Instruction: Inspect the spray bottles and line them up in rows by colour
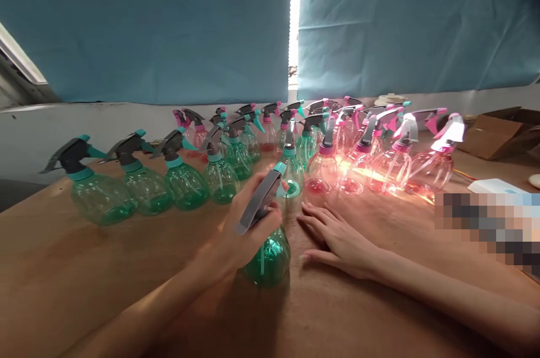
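My left hand (253,217) is wrapped round the neck of a green spray bottle (269,262) with a grey and teal trigger head. That bottle stands at the middle of the wooden table (337,313). Just right of it, my right hand (331,234) rests on the tabletop, fingers spread and holding nothing. Beyond my hands, a row of green spray bottles (185,184) reaches to the left. Pink spray bottles (321,170) stand to the right, in bright sunlight. A green bottle (291,170) is directly behind the held one.
More pink and green bottles crowd the back of the table. A cardboard box (498,136) sits at the far right, with a white object (502,186) nearer. Blue curtains (169,26) hang behind, with a bright gap between them. A blurred patch covers the right edge.
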`<state>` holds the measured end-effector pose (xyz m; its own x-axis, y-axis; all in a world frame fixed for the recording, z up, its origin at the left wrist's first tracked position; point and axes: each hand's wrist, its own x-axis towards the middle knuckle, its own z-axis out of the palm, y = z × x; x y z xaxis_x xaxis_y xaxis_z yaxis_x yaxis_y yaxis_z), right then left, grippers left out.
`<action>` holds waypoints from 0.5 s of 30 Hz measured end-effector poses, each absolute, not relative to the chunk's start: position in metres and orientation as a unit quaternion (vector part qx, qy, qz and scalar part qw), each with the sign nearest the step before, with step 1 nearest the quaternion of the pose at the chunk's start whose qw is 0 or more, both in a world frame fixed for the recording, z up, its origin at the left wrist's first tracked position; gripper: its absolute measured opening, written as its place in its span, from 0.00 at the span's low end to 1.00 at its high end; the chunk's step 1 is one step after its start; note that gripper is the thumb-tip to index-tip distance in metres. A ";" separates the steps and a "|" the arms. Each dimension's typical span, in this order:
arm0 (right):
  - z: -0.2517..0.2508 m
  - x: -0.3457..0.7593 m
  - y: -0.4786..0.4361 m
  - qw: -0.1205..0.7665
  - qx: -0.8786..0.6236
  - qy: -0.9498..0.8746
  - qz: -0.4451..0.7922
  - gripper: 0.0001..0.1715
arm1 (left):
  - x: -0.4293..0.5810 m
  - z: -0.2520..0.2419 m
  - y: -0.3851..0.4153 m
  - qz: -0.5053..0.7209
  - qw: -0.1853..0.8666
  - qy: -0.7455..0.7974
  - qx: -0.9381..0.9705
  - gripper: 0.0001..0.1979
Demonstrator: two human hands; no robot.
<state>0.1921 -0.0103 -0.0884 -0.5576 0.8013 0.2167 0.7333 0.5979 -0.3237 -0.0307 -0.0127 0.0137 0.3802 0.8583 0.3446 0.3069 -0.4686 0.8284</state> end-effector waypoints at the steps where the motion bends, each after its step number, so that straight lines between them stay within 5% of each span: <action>1: -0.091 0.192 -0.009 0.169 -0.439 -0.875 0.111 0.44 | -0.030 0.016 -0.013 0.401 0.349 0.384 0.755 0.14; 5: -0.094 0.188 -0.005 0.159 -0.441 -0.872 0.141 0.48 | -0.027 0.021 -0.011 0.410 0.342 0.377 0.757 0.05; 15: -0.091 0.188 -0.005 0.165 -0.429 -0.875 0.153 0.49 | -0.025 0.022 -0.011 0.406 0.314 0.381 0.769 0.04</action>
<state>0.1883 -0.0052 -0.0909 -0.5773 0.8011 0.1579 0.7000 0.5852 -0.4094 -0.0253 -0.0114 0.0218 0.3795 0.8411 0.3854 0.3310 -0.5124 0.7924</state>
